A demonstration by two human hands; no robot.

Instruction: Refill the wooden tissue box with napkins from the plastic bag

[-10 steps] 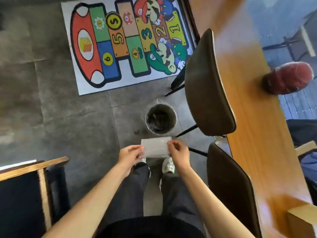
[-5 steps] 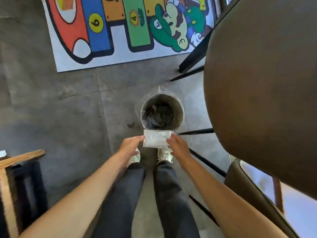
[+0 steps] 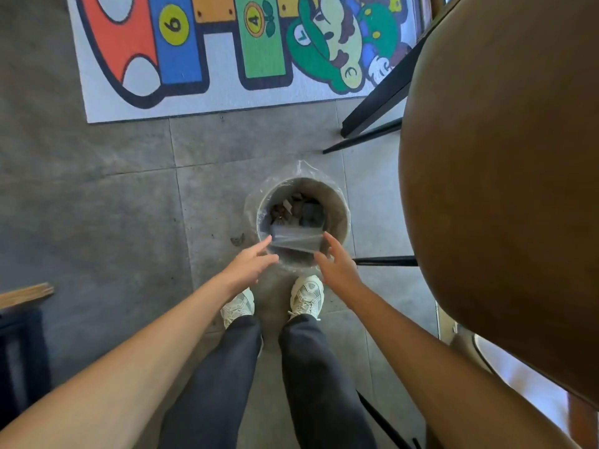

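Fingers on both our hands are spreading apart and gripping nothing: the left hand (image 3: pixel 249 265) and the right hand (image 3: pixel 337 265) are hovering just above the near rim of the bin (image 3: pixel 340 205), on either side of the plastic bag (image 3: pixel 296 241). That bag is hanging flat and clear between our fingertips over the bin's mouth, and we cannot tell whether any fingertip is touching it. We are judging it empty, thin film, almost weightless, limp and slippery, likely to flutter or drift rather than drop straight, so pinching it at an edge would be the way to hold it. We are standing with both shoes (image 3: pixel 306 294) close to the bin on the grey floor (image 3: pixel 97 205), a brown chair (image 3: pixel 502 189) crowding our right side and a bright mat (image 3: pixel 227 59) lying beyond. We are not seeing the wooden tissue box or any napkins, so we are judging this the clean-up step.
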